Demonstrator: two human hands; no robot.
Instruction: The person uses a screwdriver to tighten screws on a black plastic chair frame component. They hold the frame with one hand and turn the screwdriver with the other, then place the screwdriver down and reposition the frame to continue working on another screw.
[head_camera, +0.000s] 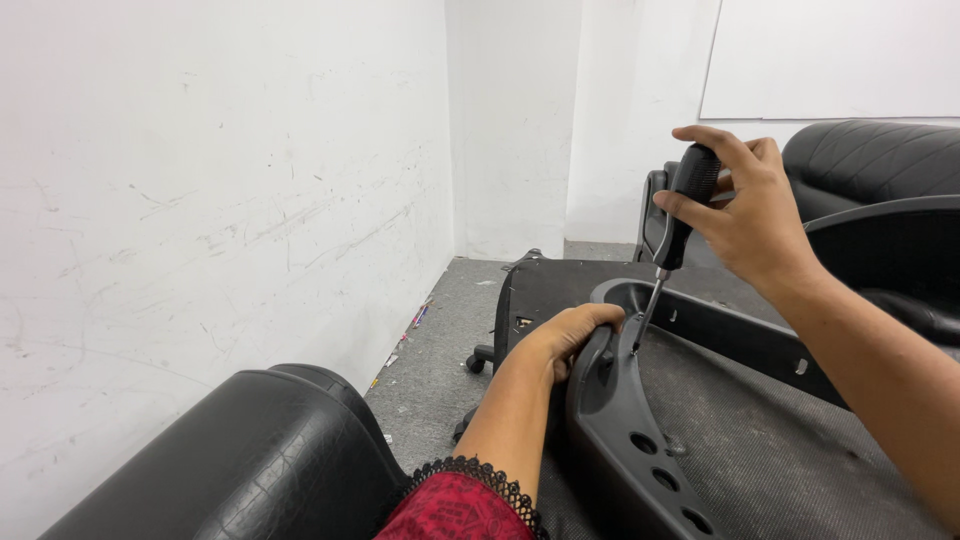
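Observation:
My right hand grips the black handle of a screwdriver, held nearly upright, its thin shaft running down to a hole in a black plastic armrest bracket. My left hand is curled over the top edge of that bracket, just left of the screwdriver tip. The bracket lies across the fabric underside of an upturned office chair seat. A red sleeve with black lace trim covers my left forearm.
A white wall runs along the left. A black padded chair part lies at the lower left. Chair castors show on the grey floor, with small litter by the wall. More black chair parts stand at the right.

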